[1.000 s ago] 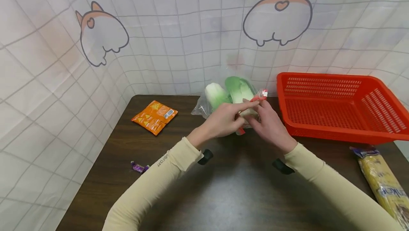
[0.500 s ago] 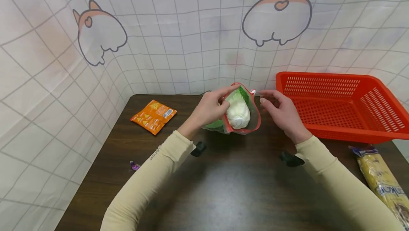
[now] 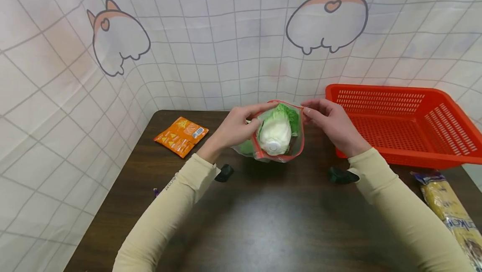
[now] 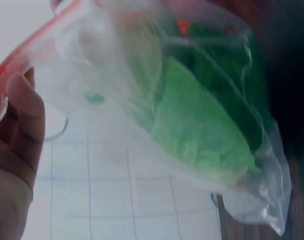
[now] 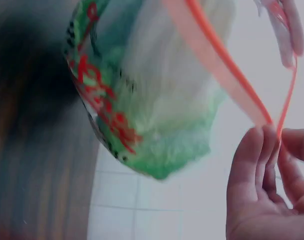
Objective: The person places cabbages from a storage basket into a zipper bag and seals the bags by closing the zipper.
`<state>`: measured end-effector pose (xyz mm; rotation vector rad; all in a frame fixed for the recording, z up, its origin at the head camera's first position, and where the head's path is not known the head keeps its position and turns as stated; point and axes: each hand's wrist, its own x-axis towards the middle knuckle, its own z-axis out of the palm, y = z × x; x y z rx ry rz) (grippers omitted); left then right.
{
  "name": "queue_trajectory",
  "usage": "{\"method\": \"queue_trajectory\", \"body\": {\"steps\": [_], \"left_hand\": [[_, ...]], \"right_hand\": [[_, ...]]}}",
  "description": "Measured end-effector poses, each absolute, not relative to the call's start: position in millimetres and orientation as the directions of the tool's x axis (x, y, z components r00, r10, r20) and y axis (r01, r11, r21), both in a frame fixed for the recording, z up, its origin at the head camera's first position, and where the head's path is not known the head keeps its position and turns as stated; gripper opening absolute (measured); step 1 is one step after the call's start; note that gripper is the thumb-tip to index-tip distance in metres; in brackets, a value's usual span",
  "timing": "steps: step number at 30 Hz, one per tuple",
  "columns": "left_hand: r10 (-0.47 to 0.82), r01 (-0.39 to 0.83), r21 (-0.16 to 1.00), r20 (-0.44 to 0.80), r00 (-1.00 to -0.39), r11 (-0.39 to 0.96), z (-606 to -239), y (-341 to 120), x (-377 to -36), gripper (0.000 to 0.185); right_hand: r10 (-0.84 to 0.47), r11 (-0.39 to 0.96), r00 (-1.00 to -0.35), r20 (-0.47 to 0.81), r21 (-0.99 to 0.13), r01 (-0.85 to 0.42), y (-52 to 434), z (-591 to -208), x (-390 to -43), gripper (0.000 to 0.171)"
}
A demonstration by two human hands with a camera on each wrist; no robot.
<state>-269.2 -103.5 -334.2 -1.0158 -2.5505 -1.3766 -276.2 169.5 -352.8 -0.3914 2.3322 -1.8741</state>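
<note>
Orange snack packet (image 3: 181, 136) lies far left on the dark surface (image 3: 263, 221). Left hand (image 3: 235, 129) pinches the left rim of a clear zip bag (image 3: 278, 132), fingers clamped on its red seal. Bag held above the surface at centre, mouth open toward the camera, cabbage (image 3: 276, 132) inside. Right hand (image 3: 333, 127) pinches the right rim. Red basket (image 3: 399, 121) sits right; noodle pack (image 3: 452, 217) far right.
</note>
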Motion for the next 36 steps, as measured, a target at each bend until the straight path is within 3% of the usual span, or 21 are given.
{"method": "queue_trajectory", "body": {"steps": [8, 17, 24, 27, 33, 36], "left_hand": [[0.553, 0.618, 0.709, 0.381, -0.741, 0.340, -337, -110, -270, 0.059], [0.487, 0.706, 0.634, 0.531, -0.694, 0.315, -346, -123, -270, 0.049], [0.409, 0.724, 0.601, 0.599, -0.688, 0.339, -373, -142, -249, 0.025], [0.435, 0.781, 0.474, 0.651, -0.622, 0.407, -387, -146, -236, 0.031], [0.594, 0.868, 0.032, 0.716, -0.367, 0.496, -407, -140, -214, 0.042], [0.637, 0.858, -0.072, 0.702, -0.319, 0.509, -411, -135, -209, 0.040]], "right_hand": [[-0.359, 0.312, -0.933, -0.032, -0.946, -0.088, 165, -349, -275, 0.047], [-0.222, 0.014, -0.964, 0.148, -0.988, -0.155, 179, -332, -271, 0.035], [-0.211, 0.016, -0.958, 0.193, -0.980, -0.201, 175, -319, -265, 0.031], [-0.206, 0.053, -0.959, 0.195, -0.976, -0.210, 172, -317, -263, 0.031], [-0.214, 0.060, -0.958, 0.191, -0.976, -0.208, 167, -314, -262, 0.033], [-0.208, 0.044, -0.960, 0.187, -0.979, -0.200, 166, -314, -263, 0.033]]}}
